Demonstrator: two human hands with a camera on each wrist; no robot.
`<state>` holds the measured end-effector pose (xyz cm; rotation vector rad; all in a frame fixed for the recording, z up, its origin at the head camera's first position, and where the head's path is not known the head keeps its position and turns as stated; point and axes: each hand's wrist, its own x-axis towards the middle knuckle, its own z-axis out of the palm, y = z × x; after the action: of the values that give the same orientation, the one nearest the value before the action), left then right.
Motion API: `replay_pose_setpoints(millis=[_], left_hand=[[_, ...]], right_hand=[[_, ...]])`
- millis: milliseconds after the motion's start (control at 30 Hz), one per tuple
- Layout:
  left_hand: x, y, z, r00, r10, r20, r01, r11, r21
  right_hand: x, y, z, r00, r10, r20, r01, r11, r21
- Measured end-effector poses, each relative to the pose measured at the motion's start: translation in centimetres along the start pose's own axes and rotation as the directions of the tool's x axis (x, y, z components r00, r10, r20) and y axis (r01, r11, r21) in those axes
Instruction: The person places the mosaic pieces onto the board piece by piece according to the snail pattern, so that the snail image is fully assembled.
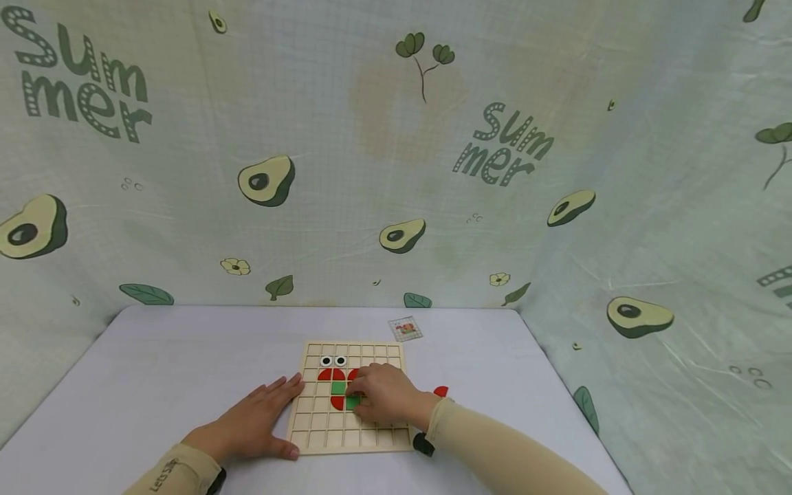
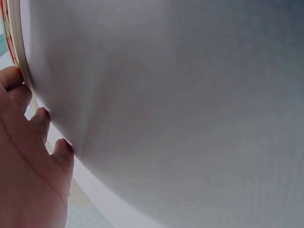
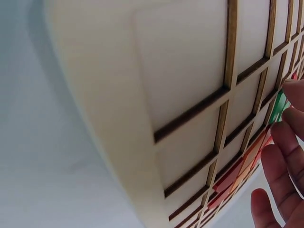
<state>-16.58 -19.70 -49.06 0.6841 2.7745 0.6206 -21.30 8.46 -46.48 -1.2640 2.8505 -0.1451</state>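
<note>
A wooden grid board (image 1: 322, 440) lies flat on the white table. On it sit two round eye tiles (image 1: 333, 361), several red curved tiles (image 1: 325, 375) and a green square tile (image 1: 338, 388). My left hand (image 1: 262, 419) rests along the board's left edge, fingers spread; the left wrist view shows its fingertips (image 2: 12, 76) at the board's side. Over the board's middle, my right hand (image 1: 390, 393) has thumb and index finger at another green square tile (image 1: 352, 403), pinching it at its cell. Part of the board is hidden beneath this hand.
A small picture card (image 1: 405, 328) lies behind the board's far right corner. A red piece (image 1: 441, 391) is on the table right of the board, partly behind the right forearm. A patterned cloth (image 1: 334, 137) hangs behind the table.
</note>
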Motion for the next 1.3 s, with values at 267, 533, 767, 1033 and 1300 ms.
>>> replay_pose_setpoints(millis=[267,533,767,1033,1300], left_hand=[[0.0,-0.2,0.0,1.0,-0.009,-0.002,0.009,1.0,0.004],[-0.1,-0.1,0.0,1.0,-0.005,-0.007,0.005,1.0,0.005],[-0.1,-0.1,-0.1,1.0,0.002,-0.009,-0.002,1.0,0.009],[-0.1,-0.1,-0.2,1.0,0.012,-0.011,-0.012,1.0,0.009],[0.0,0.1,0.0,1.0,0.009,-0.001,-0.009,1.0,0.0]], right_hand=[[-1.2,1.1,-1.1,0.998,0.065,0.02,-0.065,0.998,0.011],[-5.7,4.5,-2.3,0.986,0.164,0.006,-0.164,0.985,0.048],[-11.2,7.4,-2.4,0.963,0.27,0.013,-0.27,0.958,0.095],[-14.2,8.9,-1.2,0.947,0.315,0.054,-0.32,0.932,0.17],[-14.5,9.1,-0.6,0.947,0.317,0.052,-0.321,0.93,0.18]])
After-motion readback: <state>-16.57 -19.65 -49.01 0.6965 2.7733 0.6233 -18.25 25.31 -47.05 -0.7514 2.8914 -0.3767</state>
